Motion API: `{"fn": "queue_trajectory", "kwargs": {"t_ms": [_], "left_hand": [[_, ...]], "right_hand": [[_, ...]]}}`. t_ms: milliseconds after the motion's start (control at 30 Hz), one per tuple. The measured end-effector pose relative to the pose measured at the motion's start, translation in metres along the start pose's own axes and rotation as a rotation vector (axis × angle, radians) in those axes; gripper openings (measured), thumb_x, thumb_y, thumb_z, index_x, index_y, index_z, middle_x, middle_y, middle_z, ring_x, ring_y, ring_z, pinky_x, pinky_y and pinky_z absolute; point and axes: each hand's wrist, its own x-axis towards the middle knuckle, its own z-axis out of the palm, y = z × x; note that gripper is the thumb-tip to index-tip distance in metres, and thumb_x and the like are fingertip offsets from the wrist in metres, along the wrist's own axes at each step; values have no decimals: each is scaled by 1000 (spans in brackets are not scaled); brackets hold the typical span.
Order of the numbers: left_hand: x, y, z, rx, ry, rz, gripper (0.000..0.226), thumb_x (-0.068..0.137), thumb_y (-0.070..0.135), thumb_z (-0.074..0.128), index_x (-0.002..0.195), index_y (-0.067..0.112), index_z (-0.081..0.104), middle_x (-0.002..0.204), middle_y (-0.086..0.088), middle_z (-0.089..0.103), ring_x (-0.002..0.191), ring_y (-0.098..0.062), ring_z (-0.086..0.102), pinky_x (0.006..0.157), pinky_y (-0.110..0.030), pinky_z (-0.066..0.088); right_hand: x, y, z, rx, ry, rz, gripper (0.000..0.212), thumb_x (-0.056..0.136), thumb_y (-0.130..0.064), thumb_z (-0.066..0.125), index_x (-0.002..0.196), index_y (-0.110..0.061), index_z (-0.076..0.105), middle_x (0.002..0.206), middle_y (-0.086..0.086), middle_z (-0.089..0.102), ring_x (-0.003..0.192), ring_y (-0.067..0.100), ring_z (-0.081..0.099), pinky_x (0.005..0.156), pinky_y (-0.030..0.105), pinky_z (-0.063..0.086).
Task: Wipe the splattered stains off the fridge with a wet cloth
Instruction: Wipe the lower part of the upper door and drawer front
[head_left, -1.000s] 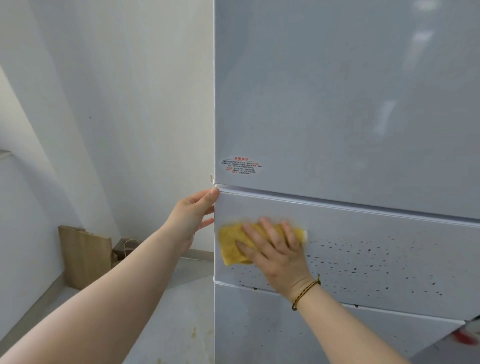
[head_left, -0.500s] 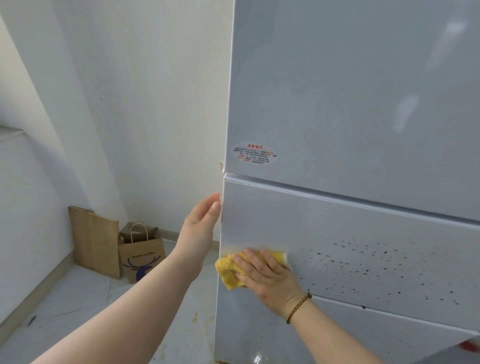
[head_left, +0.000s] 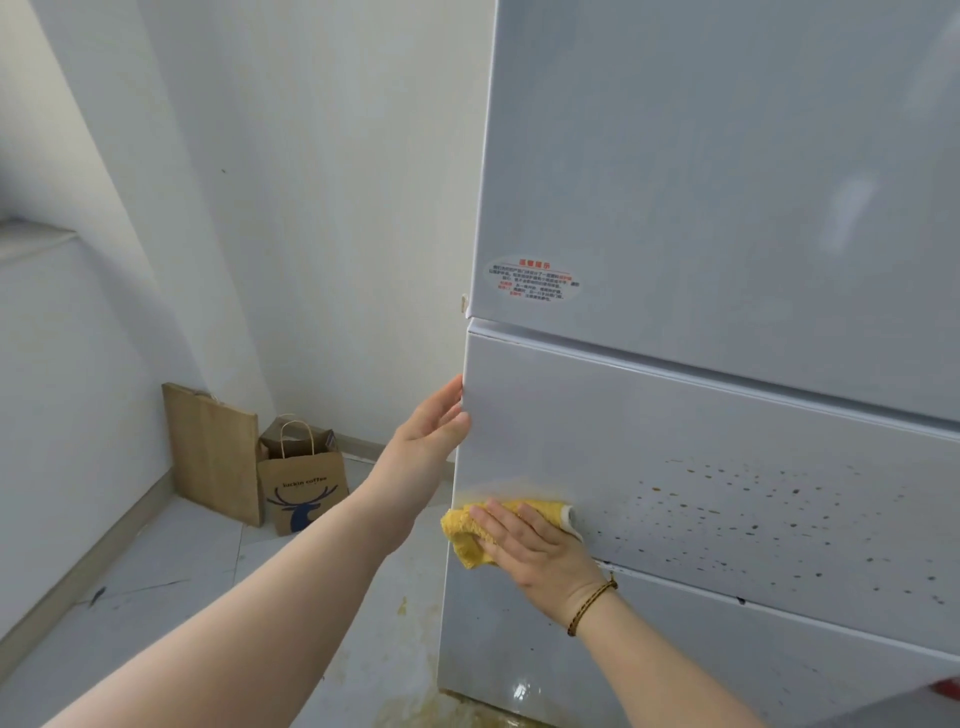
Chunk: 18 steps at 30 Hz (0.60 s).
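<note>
A pale grey fridge (head_left: 727, 182) fills the right side. Its middle drawer front (head_left: 649, 431) carries a spread of small brown splatter stains (head_left: 753, 519) on its right half. A yellow cloth (head_left: 470, 535) lies flat against the drawer's lower left corner. My right hand (head_left: 535, 551) presses it there with straight fingers. My left hand (head_left: 434, 426) rests flat on the drawer's left edge, fingers straight, above the cloth. An oval warning sticker (head_left: 532, 280) sits on the upper door.
A brown paper bag with a blue deer print (head_left: 301, 488) and a wooden board (head_left: 213, 452) lean against the wall at the floor's corner. The tiled floor (head_left: 171, 597) has yellowish stains near the fridge's base.
My right hand and the cloth have slid down from the drawer's upper left to its lower left corner. My left hand dropped from the drawer's top corner to lower on its edge.
</note>
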Motion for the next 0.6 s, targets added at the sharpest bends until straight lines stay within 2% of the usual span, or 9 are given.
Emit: {"fn": "queue_trajectory", "kwargs": {"t_ms": [67,133,200,267,333,400,533,567,600], "left_hand": [[0,-1,1,-74,14,-20,41,96,18,42,136,29,38,131,15,45,127,-6,37,102,-25,28],[-1,-2,7,-89,73,4,45,95,14,44,137,28,37,132,11,41,132,-8,32,101,-23,26],[-6,-6,17,123,217,106,51,95,12,44,141,28,28,147,7,24,138,-9,18,107,-21,17],[-14,-13,26,408,336,370,57,93,13,44,141,32,21,151,10,8,140,-11,8,108,-22,10],[-14,-24,35,642,303,694,55,87,20,42,139,31,26,149,7,14,137,-17,11,111,-25,12],[-9,-35,41,818,210,866,57,79,23,38,136,21,30,145,-4,22,135,-18,11,112,-27,9],[0,-43,52,1002,74,977,62,75,24,37,136,16,30,140,-9,26,134,-19,9,111,-28,5],[4,-46,54,1038,73,998,65,75,24,36,138,18,27,140,-9,27,136,-18,7,111,-29,5],[7,-49,53,1071,75,1004,67,74,25,35,140,21,22,140,-9,27,140,-17,2,111,-30,5]], "right_hand": [[-2,6,-6,10,-2,24,69,92,2,4,109,-29,64,139,2,33,139,24,9,117,35,-1],[-3,20,-19,22,44,128,53,94,0,9,117,-25,50,154,8,14,144,24,0,118,35,0],[-7,41,-38,0,86,259,47,93,-1,17,123,-25,43,156,6,-3,144,22,-2,117,38,0],[-10,62,-59,-54,114,409,47,86,-3,32,126,-26,42,156,3,-4,144,21,-2,117,41,0],[-13,78,-76,-112,133,576,49,80,-7,41,126,-23,42,156,0,-5,144,20,-3,116,42,0],[-14,81,-85,-114,140,738,50,79,-6,43,127,-17,40,156,0,-9,144,19,-6,116,40,0],[-12,68,-90,57,166,1077,65,74,6,63,130,-8,33,154,-9,-18,143,15,-8,114,42,18],[-9,65,-87,77,182,1113,56,81,1,58,130,-6,32,153,-9,-18,143,14,-9,114,40,18],[-4,61,-83,105,193,1123,42,92,-9,44,132,-6,29,153,-8,-19,143,12,-12,115,36,12]]}}
